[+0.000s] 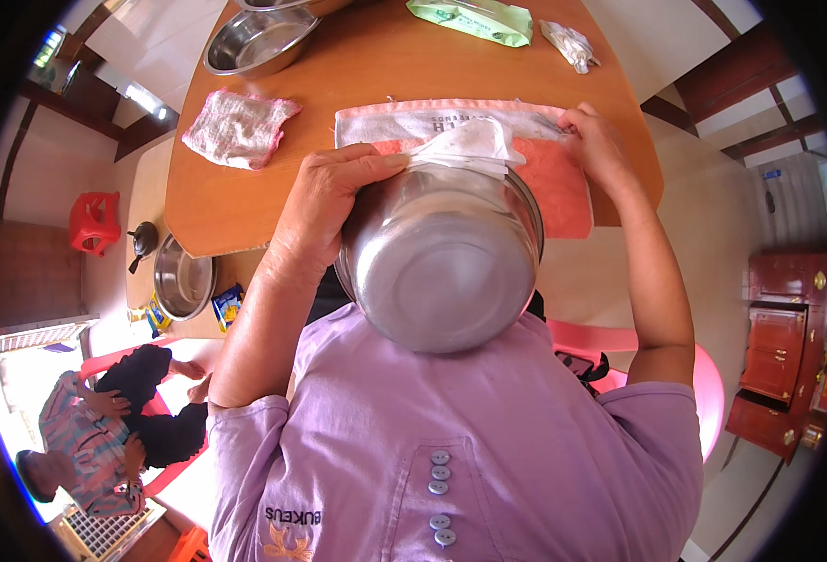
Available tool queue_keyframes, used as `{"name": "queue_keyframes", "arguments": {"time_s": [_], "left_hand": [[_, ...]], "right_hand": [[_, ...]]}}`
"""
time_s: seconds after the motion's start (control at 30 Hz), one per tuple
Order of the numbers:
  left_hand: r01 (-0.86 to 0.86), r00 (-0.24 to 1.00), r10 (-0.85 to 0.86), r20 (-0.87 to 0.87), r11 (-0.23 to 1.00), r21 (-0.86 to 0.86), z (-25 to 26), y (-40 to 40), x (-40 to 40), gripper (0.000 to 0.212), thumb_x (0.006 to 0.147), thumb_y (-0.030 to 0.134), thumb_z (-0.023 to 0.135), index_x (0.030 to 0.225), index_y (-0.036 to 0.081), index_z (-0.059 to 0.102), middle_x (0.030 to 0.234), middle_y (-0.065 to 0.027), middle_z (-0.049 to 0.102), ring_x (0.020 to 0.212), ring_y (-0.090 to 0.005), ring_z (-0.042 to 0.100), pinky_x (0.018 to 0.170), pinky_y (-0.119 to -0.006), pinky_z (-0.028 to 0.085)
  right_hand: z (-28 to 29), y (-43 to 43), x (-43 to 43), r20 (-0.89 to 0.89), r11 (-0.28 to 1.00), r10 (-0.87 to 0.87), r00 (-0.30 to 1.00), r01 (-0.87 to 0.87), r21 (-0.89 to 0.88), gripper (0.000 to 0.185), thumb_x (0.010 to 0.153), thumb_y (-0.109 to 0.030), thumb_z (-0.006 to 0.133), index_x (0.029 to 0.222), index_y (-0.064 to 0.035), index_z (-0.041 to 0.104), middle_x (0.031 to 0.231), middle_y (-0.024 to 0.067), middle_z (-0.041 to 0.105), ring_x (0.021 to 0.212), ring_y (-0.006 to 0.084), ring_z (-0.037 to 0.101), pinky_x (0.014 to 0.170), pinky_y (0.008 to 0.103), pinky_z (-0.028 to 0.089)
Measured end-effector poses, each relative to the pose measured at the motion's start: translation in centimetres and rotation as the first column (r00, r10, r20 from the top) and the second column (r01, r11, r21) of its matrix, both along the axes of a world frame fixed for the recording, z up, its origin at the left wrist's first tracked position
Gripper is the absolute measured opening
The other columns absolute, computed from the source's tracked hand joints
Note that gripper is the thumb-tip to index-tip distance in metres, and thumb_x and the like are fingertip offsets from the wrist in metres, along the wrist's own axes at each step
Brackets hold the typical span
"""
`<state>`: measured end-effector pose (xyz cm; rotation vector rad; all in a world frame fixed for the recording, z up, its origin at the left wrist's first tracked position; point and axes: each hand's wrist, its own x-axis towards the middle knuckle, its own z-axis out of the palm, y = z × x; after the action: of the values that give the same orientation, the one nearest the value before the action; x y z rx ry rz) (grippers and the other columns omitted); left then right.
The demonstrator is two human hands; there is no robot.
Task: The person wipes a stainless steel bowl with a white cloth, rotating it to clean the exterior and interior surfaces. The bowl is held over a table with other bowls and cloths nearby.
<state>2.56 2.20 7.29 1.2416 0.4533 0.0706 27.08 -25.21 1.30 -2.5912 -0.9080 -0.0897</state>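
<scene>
A stainless steel basin is tipped up against my chest, with its outer base facing me. My left hand grips its far left rim, and the thumb presses a crumpled white wipe there. Beyond the basin, a coral and white towel lies on the wooden table and hangs a little over the near edge. My right hand pinches the towel near its far right corner. The basin hides its own inside and part of the towel.
Metal basins stand at the far left, near a pink-edged cloth. A green wipes pack and a crumpled wipe lie farther back. Lower left, another basin sits beside snack packets. A person sits at left.
</scene>
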Motion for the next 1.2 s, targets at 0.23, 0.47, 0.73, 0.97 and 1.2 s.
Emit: {"name": "queue_keyframes", "arguments": {"time_s": [0.23, 0.47, 0.73, 0.97, 1.2], "left_hand": [[0.057, 0.994, -0.067, 0.087, 0.992, 0.116, 0.1, 0.3, -0.5, 0.019, 0.092, 0.016, 0.067, 0.080, 0.001, 0.068, 0.072, 0.0006, 0.061, 0.063, -0.0060, 0.054, 0.060, -0.023, 0.044], [0.087, 0.995, -0.093, 0.047, 0.990, 0.114, -0.1, -0.1, -0.3, 0.020, 0.094, 0.017, 0.066, 0.092, -0.002, 0.073, 0.080, -0.0014, 0.067, 0.068, -0.0060, 0.058, 0.064, -0.022, 0.046], [0.138, 0.982, -0.164, 0.099, 0.964, 0.227, 0.5, -0.1, -0.6, 0.022, 0.093, 0.015, 0.066, 0.101, -0.003, 0.073, 0.085, -0.0024, 0.068, 0.075, -0.0057, 0.061, 0.069, -0.021, 0.049], [0.121, 0.989, -0.135, 0.053, 0.969, 0.214, 1.4, -0.9, -1.1, 0.024, 0.092, 0.018, 0.068, 0.100, -0.004, 0.073, 0.086, -0.0042, 0.070, 0.075, -0.0064, 0.062, 0.068, -0.022, 0.050], [0.138, 0.989, -0.147, 0.027, 0.970, 0.200, 1.6, -1.0, -1.6, 0.025, 0.092, 0.019, 0.069, 0.101, -0.004, 0.073, 0.083, -0.0035, 0.071, 0.071, -0.0067, 0.063, 0.066, -0.022, 0.050]], "right_hand": [[0.4, -2.3, 1.7, -0.502, 0.685, 0.186, 0.844, 0.255, 0.683, 0.015, 0.094, -0.009, 0.055, 0.101, -0.0015, 0.066, 0.083, 0.0076, 0.068, 0.080, 0.0199, 0.063, 0.068, 0.0319, 0.045], [5.4, 0.7, -3.4, -0.642, 0.461, 0.539, 0.546, 0.447, 0.767, 0.029, 0.097, -0.018, 0.053, 0.121, -0.0024, 0.060, 0.083, 0.0028, 0.059, 0.073, 0.0202, 0.060, 0.061, 0.0276, 0.038], [11.4, 6.7, -10.3, 0.066, 0.645, 0.542, 0.837, -0.465, 0.607, 0.025, 0.087, -0.012, 0.071, 0.110, -0.0021, 0.066, 0.079, 0.0019, 0.060, 0.069, 0.0176, 0.059, 0.059, 0.0310, 0.044], [14.6, 8.1, -10.7, 0.278, 0.636, 0.724, 0.631, -0.767, 0.085, 0.032, 0.071, -0.001, 0.075, 0.102, 0.0017, 0.070, 0.086, 0.0093, 0.061, 0.072, 0.0224, 0.059, 0.062, 0.0328, 0.046], [14.8, 8.3, -10.2, 0.004, 0.579, 0.810, 0.587, -0.800, 0.157, 0.029, 0.074, 0.003, 0.074, 0.102, 0.0047, 0.070, 0.084, 0.0111, 0.063, 0.074, 0.0205, 0.061, 0.065, 0.0308, 0.048]]}}
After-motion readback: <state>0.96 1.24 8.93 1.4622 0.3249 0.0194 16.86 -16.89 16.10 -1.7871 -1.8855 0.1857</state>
